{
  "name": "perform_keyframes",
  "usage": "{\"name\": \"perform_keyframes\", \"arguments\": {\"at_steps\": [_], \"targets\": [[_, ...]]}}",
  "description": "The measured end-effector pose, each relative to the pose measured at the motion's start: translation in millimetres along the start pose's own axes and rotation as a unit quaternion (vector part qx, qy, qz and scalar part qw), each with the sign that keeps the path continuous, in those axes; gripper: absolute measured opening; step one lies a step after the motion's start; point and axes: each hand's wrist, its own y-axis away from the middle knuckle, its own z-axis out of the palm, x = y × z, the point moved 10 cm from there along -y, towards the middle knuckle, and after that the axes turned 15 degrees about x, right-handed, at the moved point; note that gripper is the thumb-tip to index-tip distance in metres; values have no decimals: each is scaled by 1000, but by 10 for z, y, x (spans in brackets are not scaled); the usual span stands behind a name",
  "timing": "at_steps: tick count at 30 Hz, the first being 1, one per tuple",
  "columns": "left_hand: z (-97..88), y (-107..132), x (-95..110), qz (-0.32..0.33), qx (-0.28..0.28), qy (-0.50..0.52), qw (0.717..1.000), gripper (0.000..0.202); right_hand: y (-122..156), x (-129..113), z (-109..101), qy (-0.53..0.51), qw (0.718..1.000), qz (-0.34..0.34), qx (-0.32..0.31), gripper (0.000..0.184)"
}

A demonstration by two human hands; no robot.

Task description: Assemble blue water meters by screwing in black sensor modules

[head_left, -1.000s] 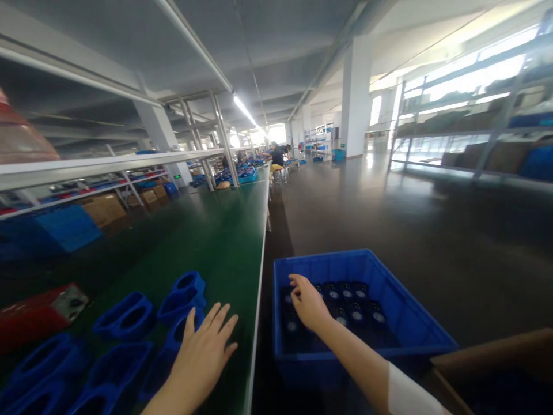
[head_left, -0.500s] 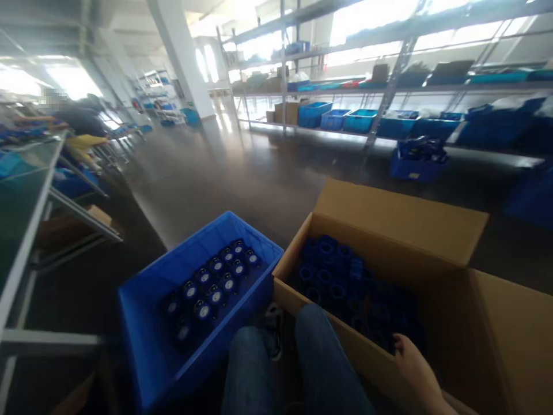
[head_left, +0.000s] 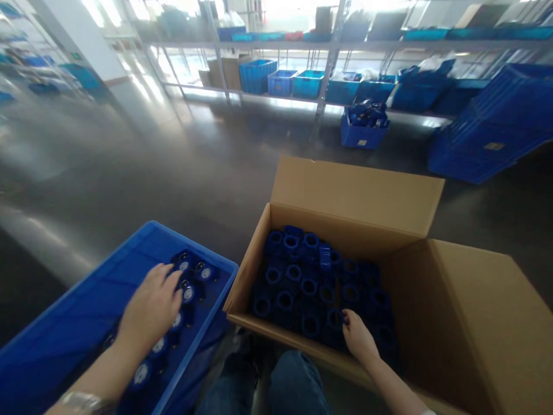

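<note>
My left hand (head_left: 151,302) is over the blue plastic crate (head_left: 194,360), its fingers apart and slightly curled above the dark blue meters (head_left: 188,294) with round white dials. It holds nothing that I can see, and the hand and forearm hide some of the meters. Inside the open cardboard box (head_left: 358,213), my right hand (head_left: 358,334) is closed at the fingertips on the edge of a blue ring-shaped part (head_left: 334,319). Many similar blue ring-shaped parts (head_left: 309,286) stand in rows around it, their openings facing up.
Box flaps stick out at the back and right. Beyond the grey floor (head_left: 207,167) are a metal shelf rack (head_left: 268,45) with bins, a small filled blue crate (head_left: 363,135) and stacked blue crates (head_left: 484,132). My knees (head_left: 298,383) are close to the box.
My left hand has come into view over the crate. The view has turned right and downward. My right hand remains in the box, now at a ring-shaped part near its front.
</note>
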Motion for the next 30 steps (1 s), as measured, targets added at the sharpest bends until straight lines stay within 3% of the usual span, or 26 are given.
{"name": "perform_keyframes", "arguments": {"at_steps": [3,6,10,14,19,22,26,30], "targets": [[928,-382,778,53,-65,65,994,37,-385,-29,255,13,1000,16,-13,33],[1748,-564,1341,78,-112,115,984,38,-830,66,488,32,998,51,-21,33],[2686,-660,1719,85,-171,157,969,42,-1397,245,778,41,994,99,-21,36],[3434,-806,1980,74,-218,189,955,53,-1835,347,1057,17,993,119,-11,40],[4045,-1053,2274,42,-240,211,947,63,-2176,468,1382,-17,988,154,3,42],[4330,-1064,2387,28,-267,215,939,62,-2289,545,1537,-33,983,179,19,41],[4647,-936,2389,12,-303,210,930,51,-2349,606,1650,-60,977,200,42,41],[4850,-837,2314,-6,-314,209,926,45,-2361,556,1616,-102,976,186,58,56]]}}
